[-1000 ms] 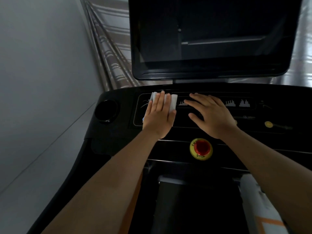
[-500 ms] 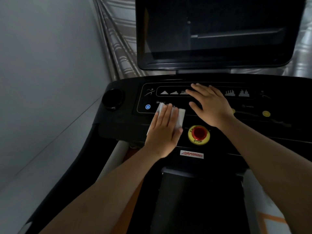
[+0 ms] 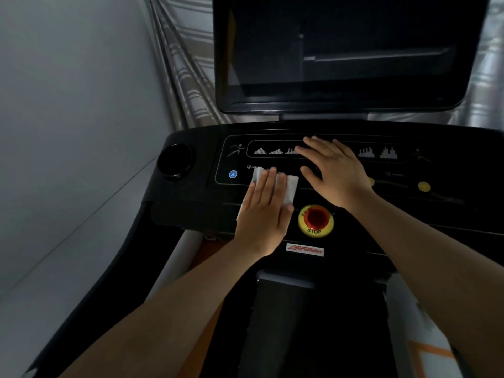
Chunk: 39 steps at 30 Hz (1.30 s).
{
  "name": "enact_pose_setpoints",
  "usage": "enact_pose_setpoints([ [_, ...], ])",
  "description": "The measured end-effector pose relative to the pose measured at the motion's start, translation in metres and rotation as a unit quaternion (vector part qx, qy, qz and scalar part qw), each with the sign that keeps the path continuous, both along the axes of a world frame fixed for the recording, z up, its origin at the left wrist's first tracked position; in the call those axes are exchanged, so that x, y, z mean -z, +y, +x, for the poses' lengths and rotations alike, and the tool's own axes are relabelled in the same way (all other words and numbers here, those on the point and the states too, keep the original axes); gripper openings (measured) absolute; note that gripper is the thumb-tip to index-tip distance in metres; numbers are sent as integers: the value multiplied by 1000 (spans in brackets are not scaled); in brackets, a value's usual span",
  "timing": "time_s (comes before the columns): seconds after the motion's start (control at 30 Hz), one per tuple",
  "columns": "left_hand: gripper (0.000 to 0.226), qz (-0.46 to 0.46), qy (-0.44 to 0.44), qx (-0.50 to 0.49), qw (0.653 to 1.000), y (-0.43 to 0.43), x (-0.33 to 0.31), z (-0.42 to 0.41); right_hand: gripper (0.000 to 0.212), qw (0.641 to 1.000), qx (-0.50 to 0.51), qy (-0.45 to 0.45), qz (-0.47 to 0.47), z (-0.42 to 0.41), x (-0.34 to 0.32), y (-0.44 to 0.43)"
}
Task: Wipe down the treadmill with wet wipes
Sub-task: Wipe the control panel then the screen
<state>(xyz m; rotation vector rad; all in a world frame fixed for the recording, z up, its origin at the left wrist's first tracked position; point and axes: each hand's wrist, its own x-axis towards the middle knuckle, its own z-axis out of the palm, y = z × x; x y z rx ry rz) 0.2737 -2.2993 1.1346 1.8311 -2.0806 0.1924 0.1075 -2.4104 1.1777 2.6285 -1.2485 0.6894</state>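
Wipe (image 3: 289, 186) now lies lower on the console (image 3: 191, 203), just left of the stop button (image 3: 315, 220); a second ago it was up at the icons (image 3: 275, 151). Left hand (image 3: 266, 214), flat and unclenched, presses it; right hand (image 3: 336, 173) stays spread on the console, holding nothing. One downward stroke seems done.

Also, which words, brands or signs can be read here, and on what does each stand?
"STOP": yellow ring of the emergency stop button.
"LifeFitness": white brand label below it.
Signs: runner figure, white arrow on blue button, both on the control panel.
Small panel captions: too blurred.
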Motion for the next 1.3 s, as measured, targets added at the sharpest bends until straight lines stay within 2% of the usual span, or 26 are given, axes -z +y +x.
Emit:
enact_pose_setpoints([
  [0.13,74,7,-6,13,1000,-22,-15,4,49,1000,-5,-18,-6,0,0,-1],
  [0.3,62,25,-2,-23,999,-67,-35,7,47,1000,-1,-27,-11,1,1,-1],
  [0.63,60,22,2,-29,999,-119,-58,12,47,998,2,-56,-4,1,-1,-4],
  [0.97,60,44,-2,-23,999,-117,-62,12,45,998,-10,-58,-12,0,0,-6],
  [1.3,59,24,-18,-22,999,-53,-34,1,49,999,-1,-32,-12,1,1,-3],
])
